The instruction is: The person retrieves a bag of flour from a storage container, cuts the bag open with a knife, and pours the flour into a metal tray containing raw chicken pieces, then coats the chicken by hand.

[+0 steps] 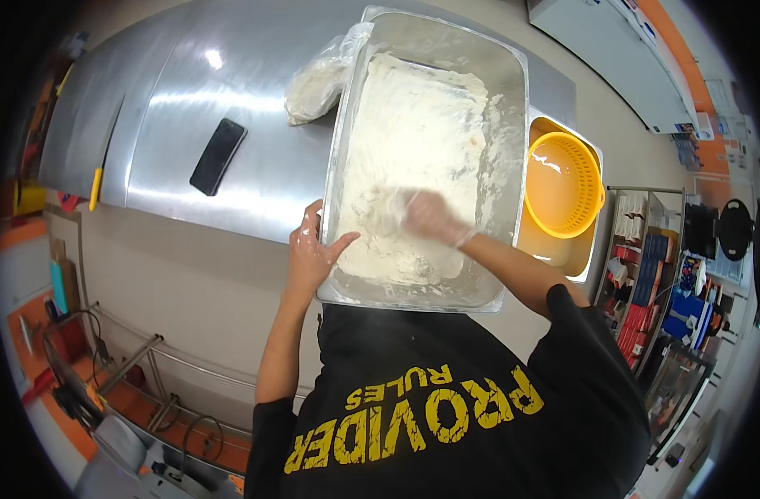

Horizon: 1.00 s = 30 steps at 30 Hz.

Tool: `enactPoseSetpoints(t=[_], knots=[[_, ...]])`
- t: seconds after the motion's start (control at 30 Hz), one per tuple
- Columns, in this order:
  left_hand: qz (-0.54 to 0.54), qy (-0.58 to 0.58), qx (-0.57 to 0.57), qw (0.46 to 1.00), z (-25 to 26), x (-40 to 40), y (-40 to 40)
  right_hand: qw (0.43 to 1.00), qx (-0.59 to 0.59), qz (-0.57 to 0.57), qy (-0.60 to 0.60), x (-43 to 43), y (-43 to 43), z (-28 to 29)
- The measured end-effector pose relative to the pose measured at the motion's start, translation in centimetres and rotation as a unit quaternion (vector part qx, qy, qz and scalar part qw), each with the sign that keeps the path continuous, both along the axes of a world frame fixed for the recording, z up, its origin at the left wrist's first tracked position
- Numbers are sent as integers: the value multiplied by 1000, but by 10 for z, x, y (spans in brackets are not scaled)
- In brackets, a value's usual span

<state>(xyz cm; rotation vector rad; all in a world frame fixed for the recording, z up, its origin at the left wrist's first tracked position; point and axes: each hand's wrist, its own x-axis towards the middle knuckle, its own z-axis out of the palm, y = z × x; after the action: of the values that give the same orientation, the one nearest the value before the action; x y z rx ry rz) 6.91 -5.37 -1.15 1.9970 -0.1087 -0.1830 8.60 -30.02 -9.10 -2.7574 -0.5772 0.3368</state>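
A deep rectangular metal pan [508, 187] lies before me, its near end against my black shirt. White flour [411, 137] coats much of its floor, with lumpy patches towards the near end. My left hand [314, 246] grips the pan's left rim, thumb inside and fingers outside, with white residue on the skin. Inside the pan, my right hand [430, 215] is blurred over the flour; whether it holds anything cannot be told. A clear plastic bag with pale contents [314, 90] leans by the pan's left wall.
On the steel table [261, 156] lie a black smartphone [219, 157] and, farther left, a knife with a yellow handle [96, 189]. Right of the pan, a yellow plastic strainer basket [564, 184] sits in another metal pan [579, 271] holding liquid. A stocked shelf rack [642, 268] stands at right.
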Motion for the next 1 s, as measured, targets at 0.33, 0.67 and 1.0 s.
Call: enactPoseSetpoints(t=[0.33,0.67,1.0], knots=[[1,-22,8,1000,-1,1,-6,997,13,-39,67,-68,12,-10],[10,27,3,1000,-3,-2,0,986,107,-120,49,50,-7,42],[3,-9,8,1000,-3,1,-2,993,-21,118,21,-39,53,-7]])
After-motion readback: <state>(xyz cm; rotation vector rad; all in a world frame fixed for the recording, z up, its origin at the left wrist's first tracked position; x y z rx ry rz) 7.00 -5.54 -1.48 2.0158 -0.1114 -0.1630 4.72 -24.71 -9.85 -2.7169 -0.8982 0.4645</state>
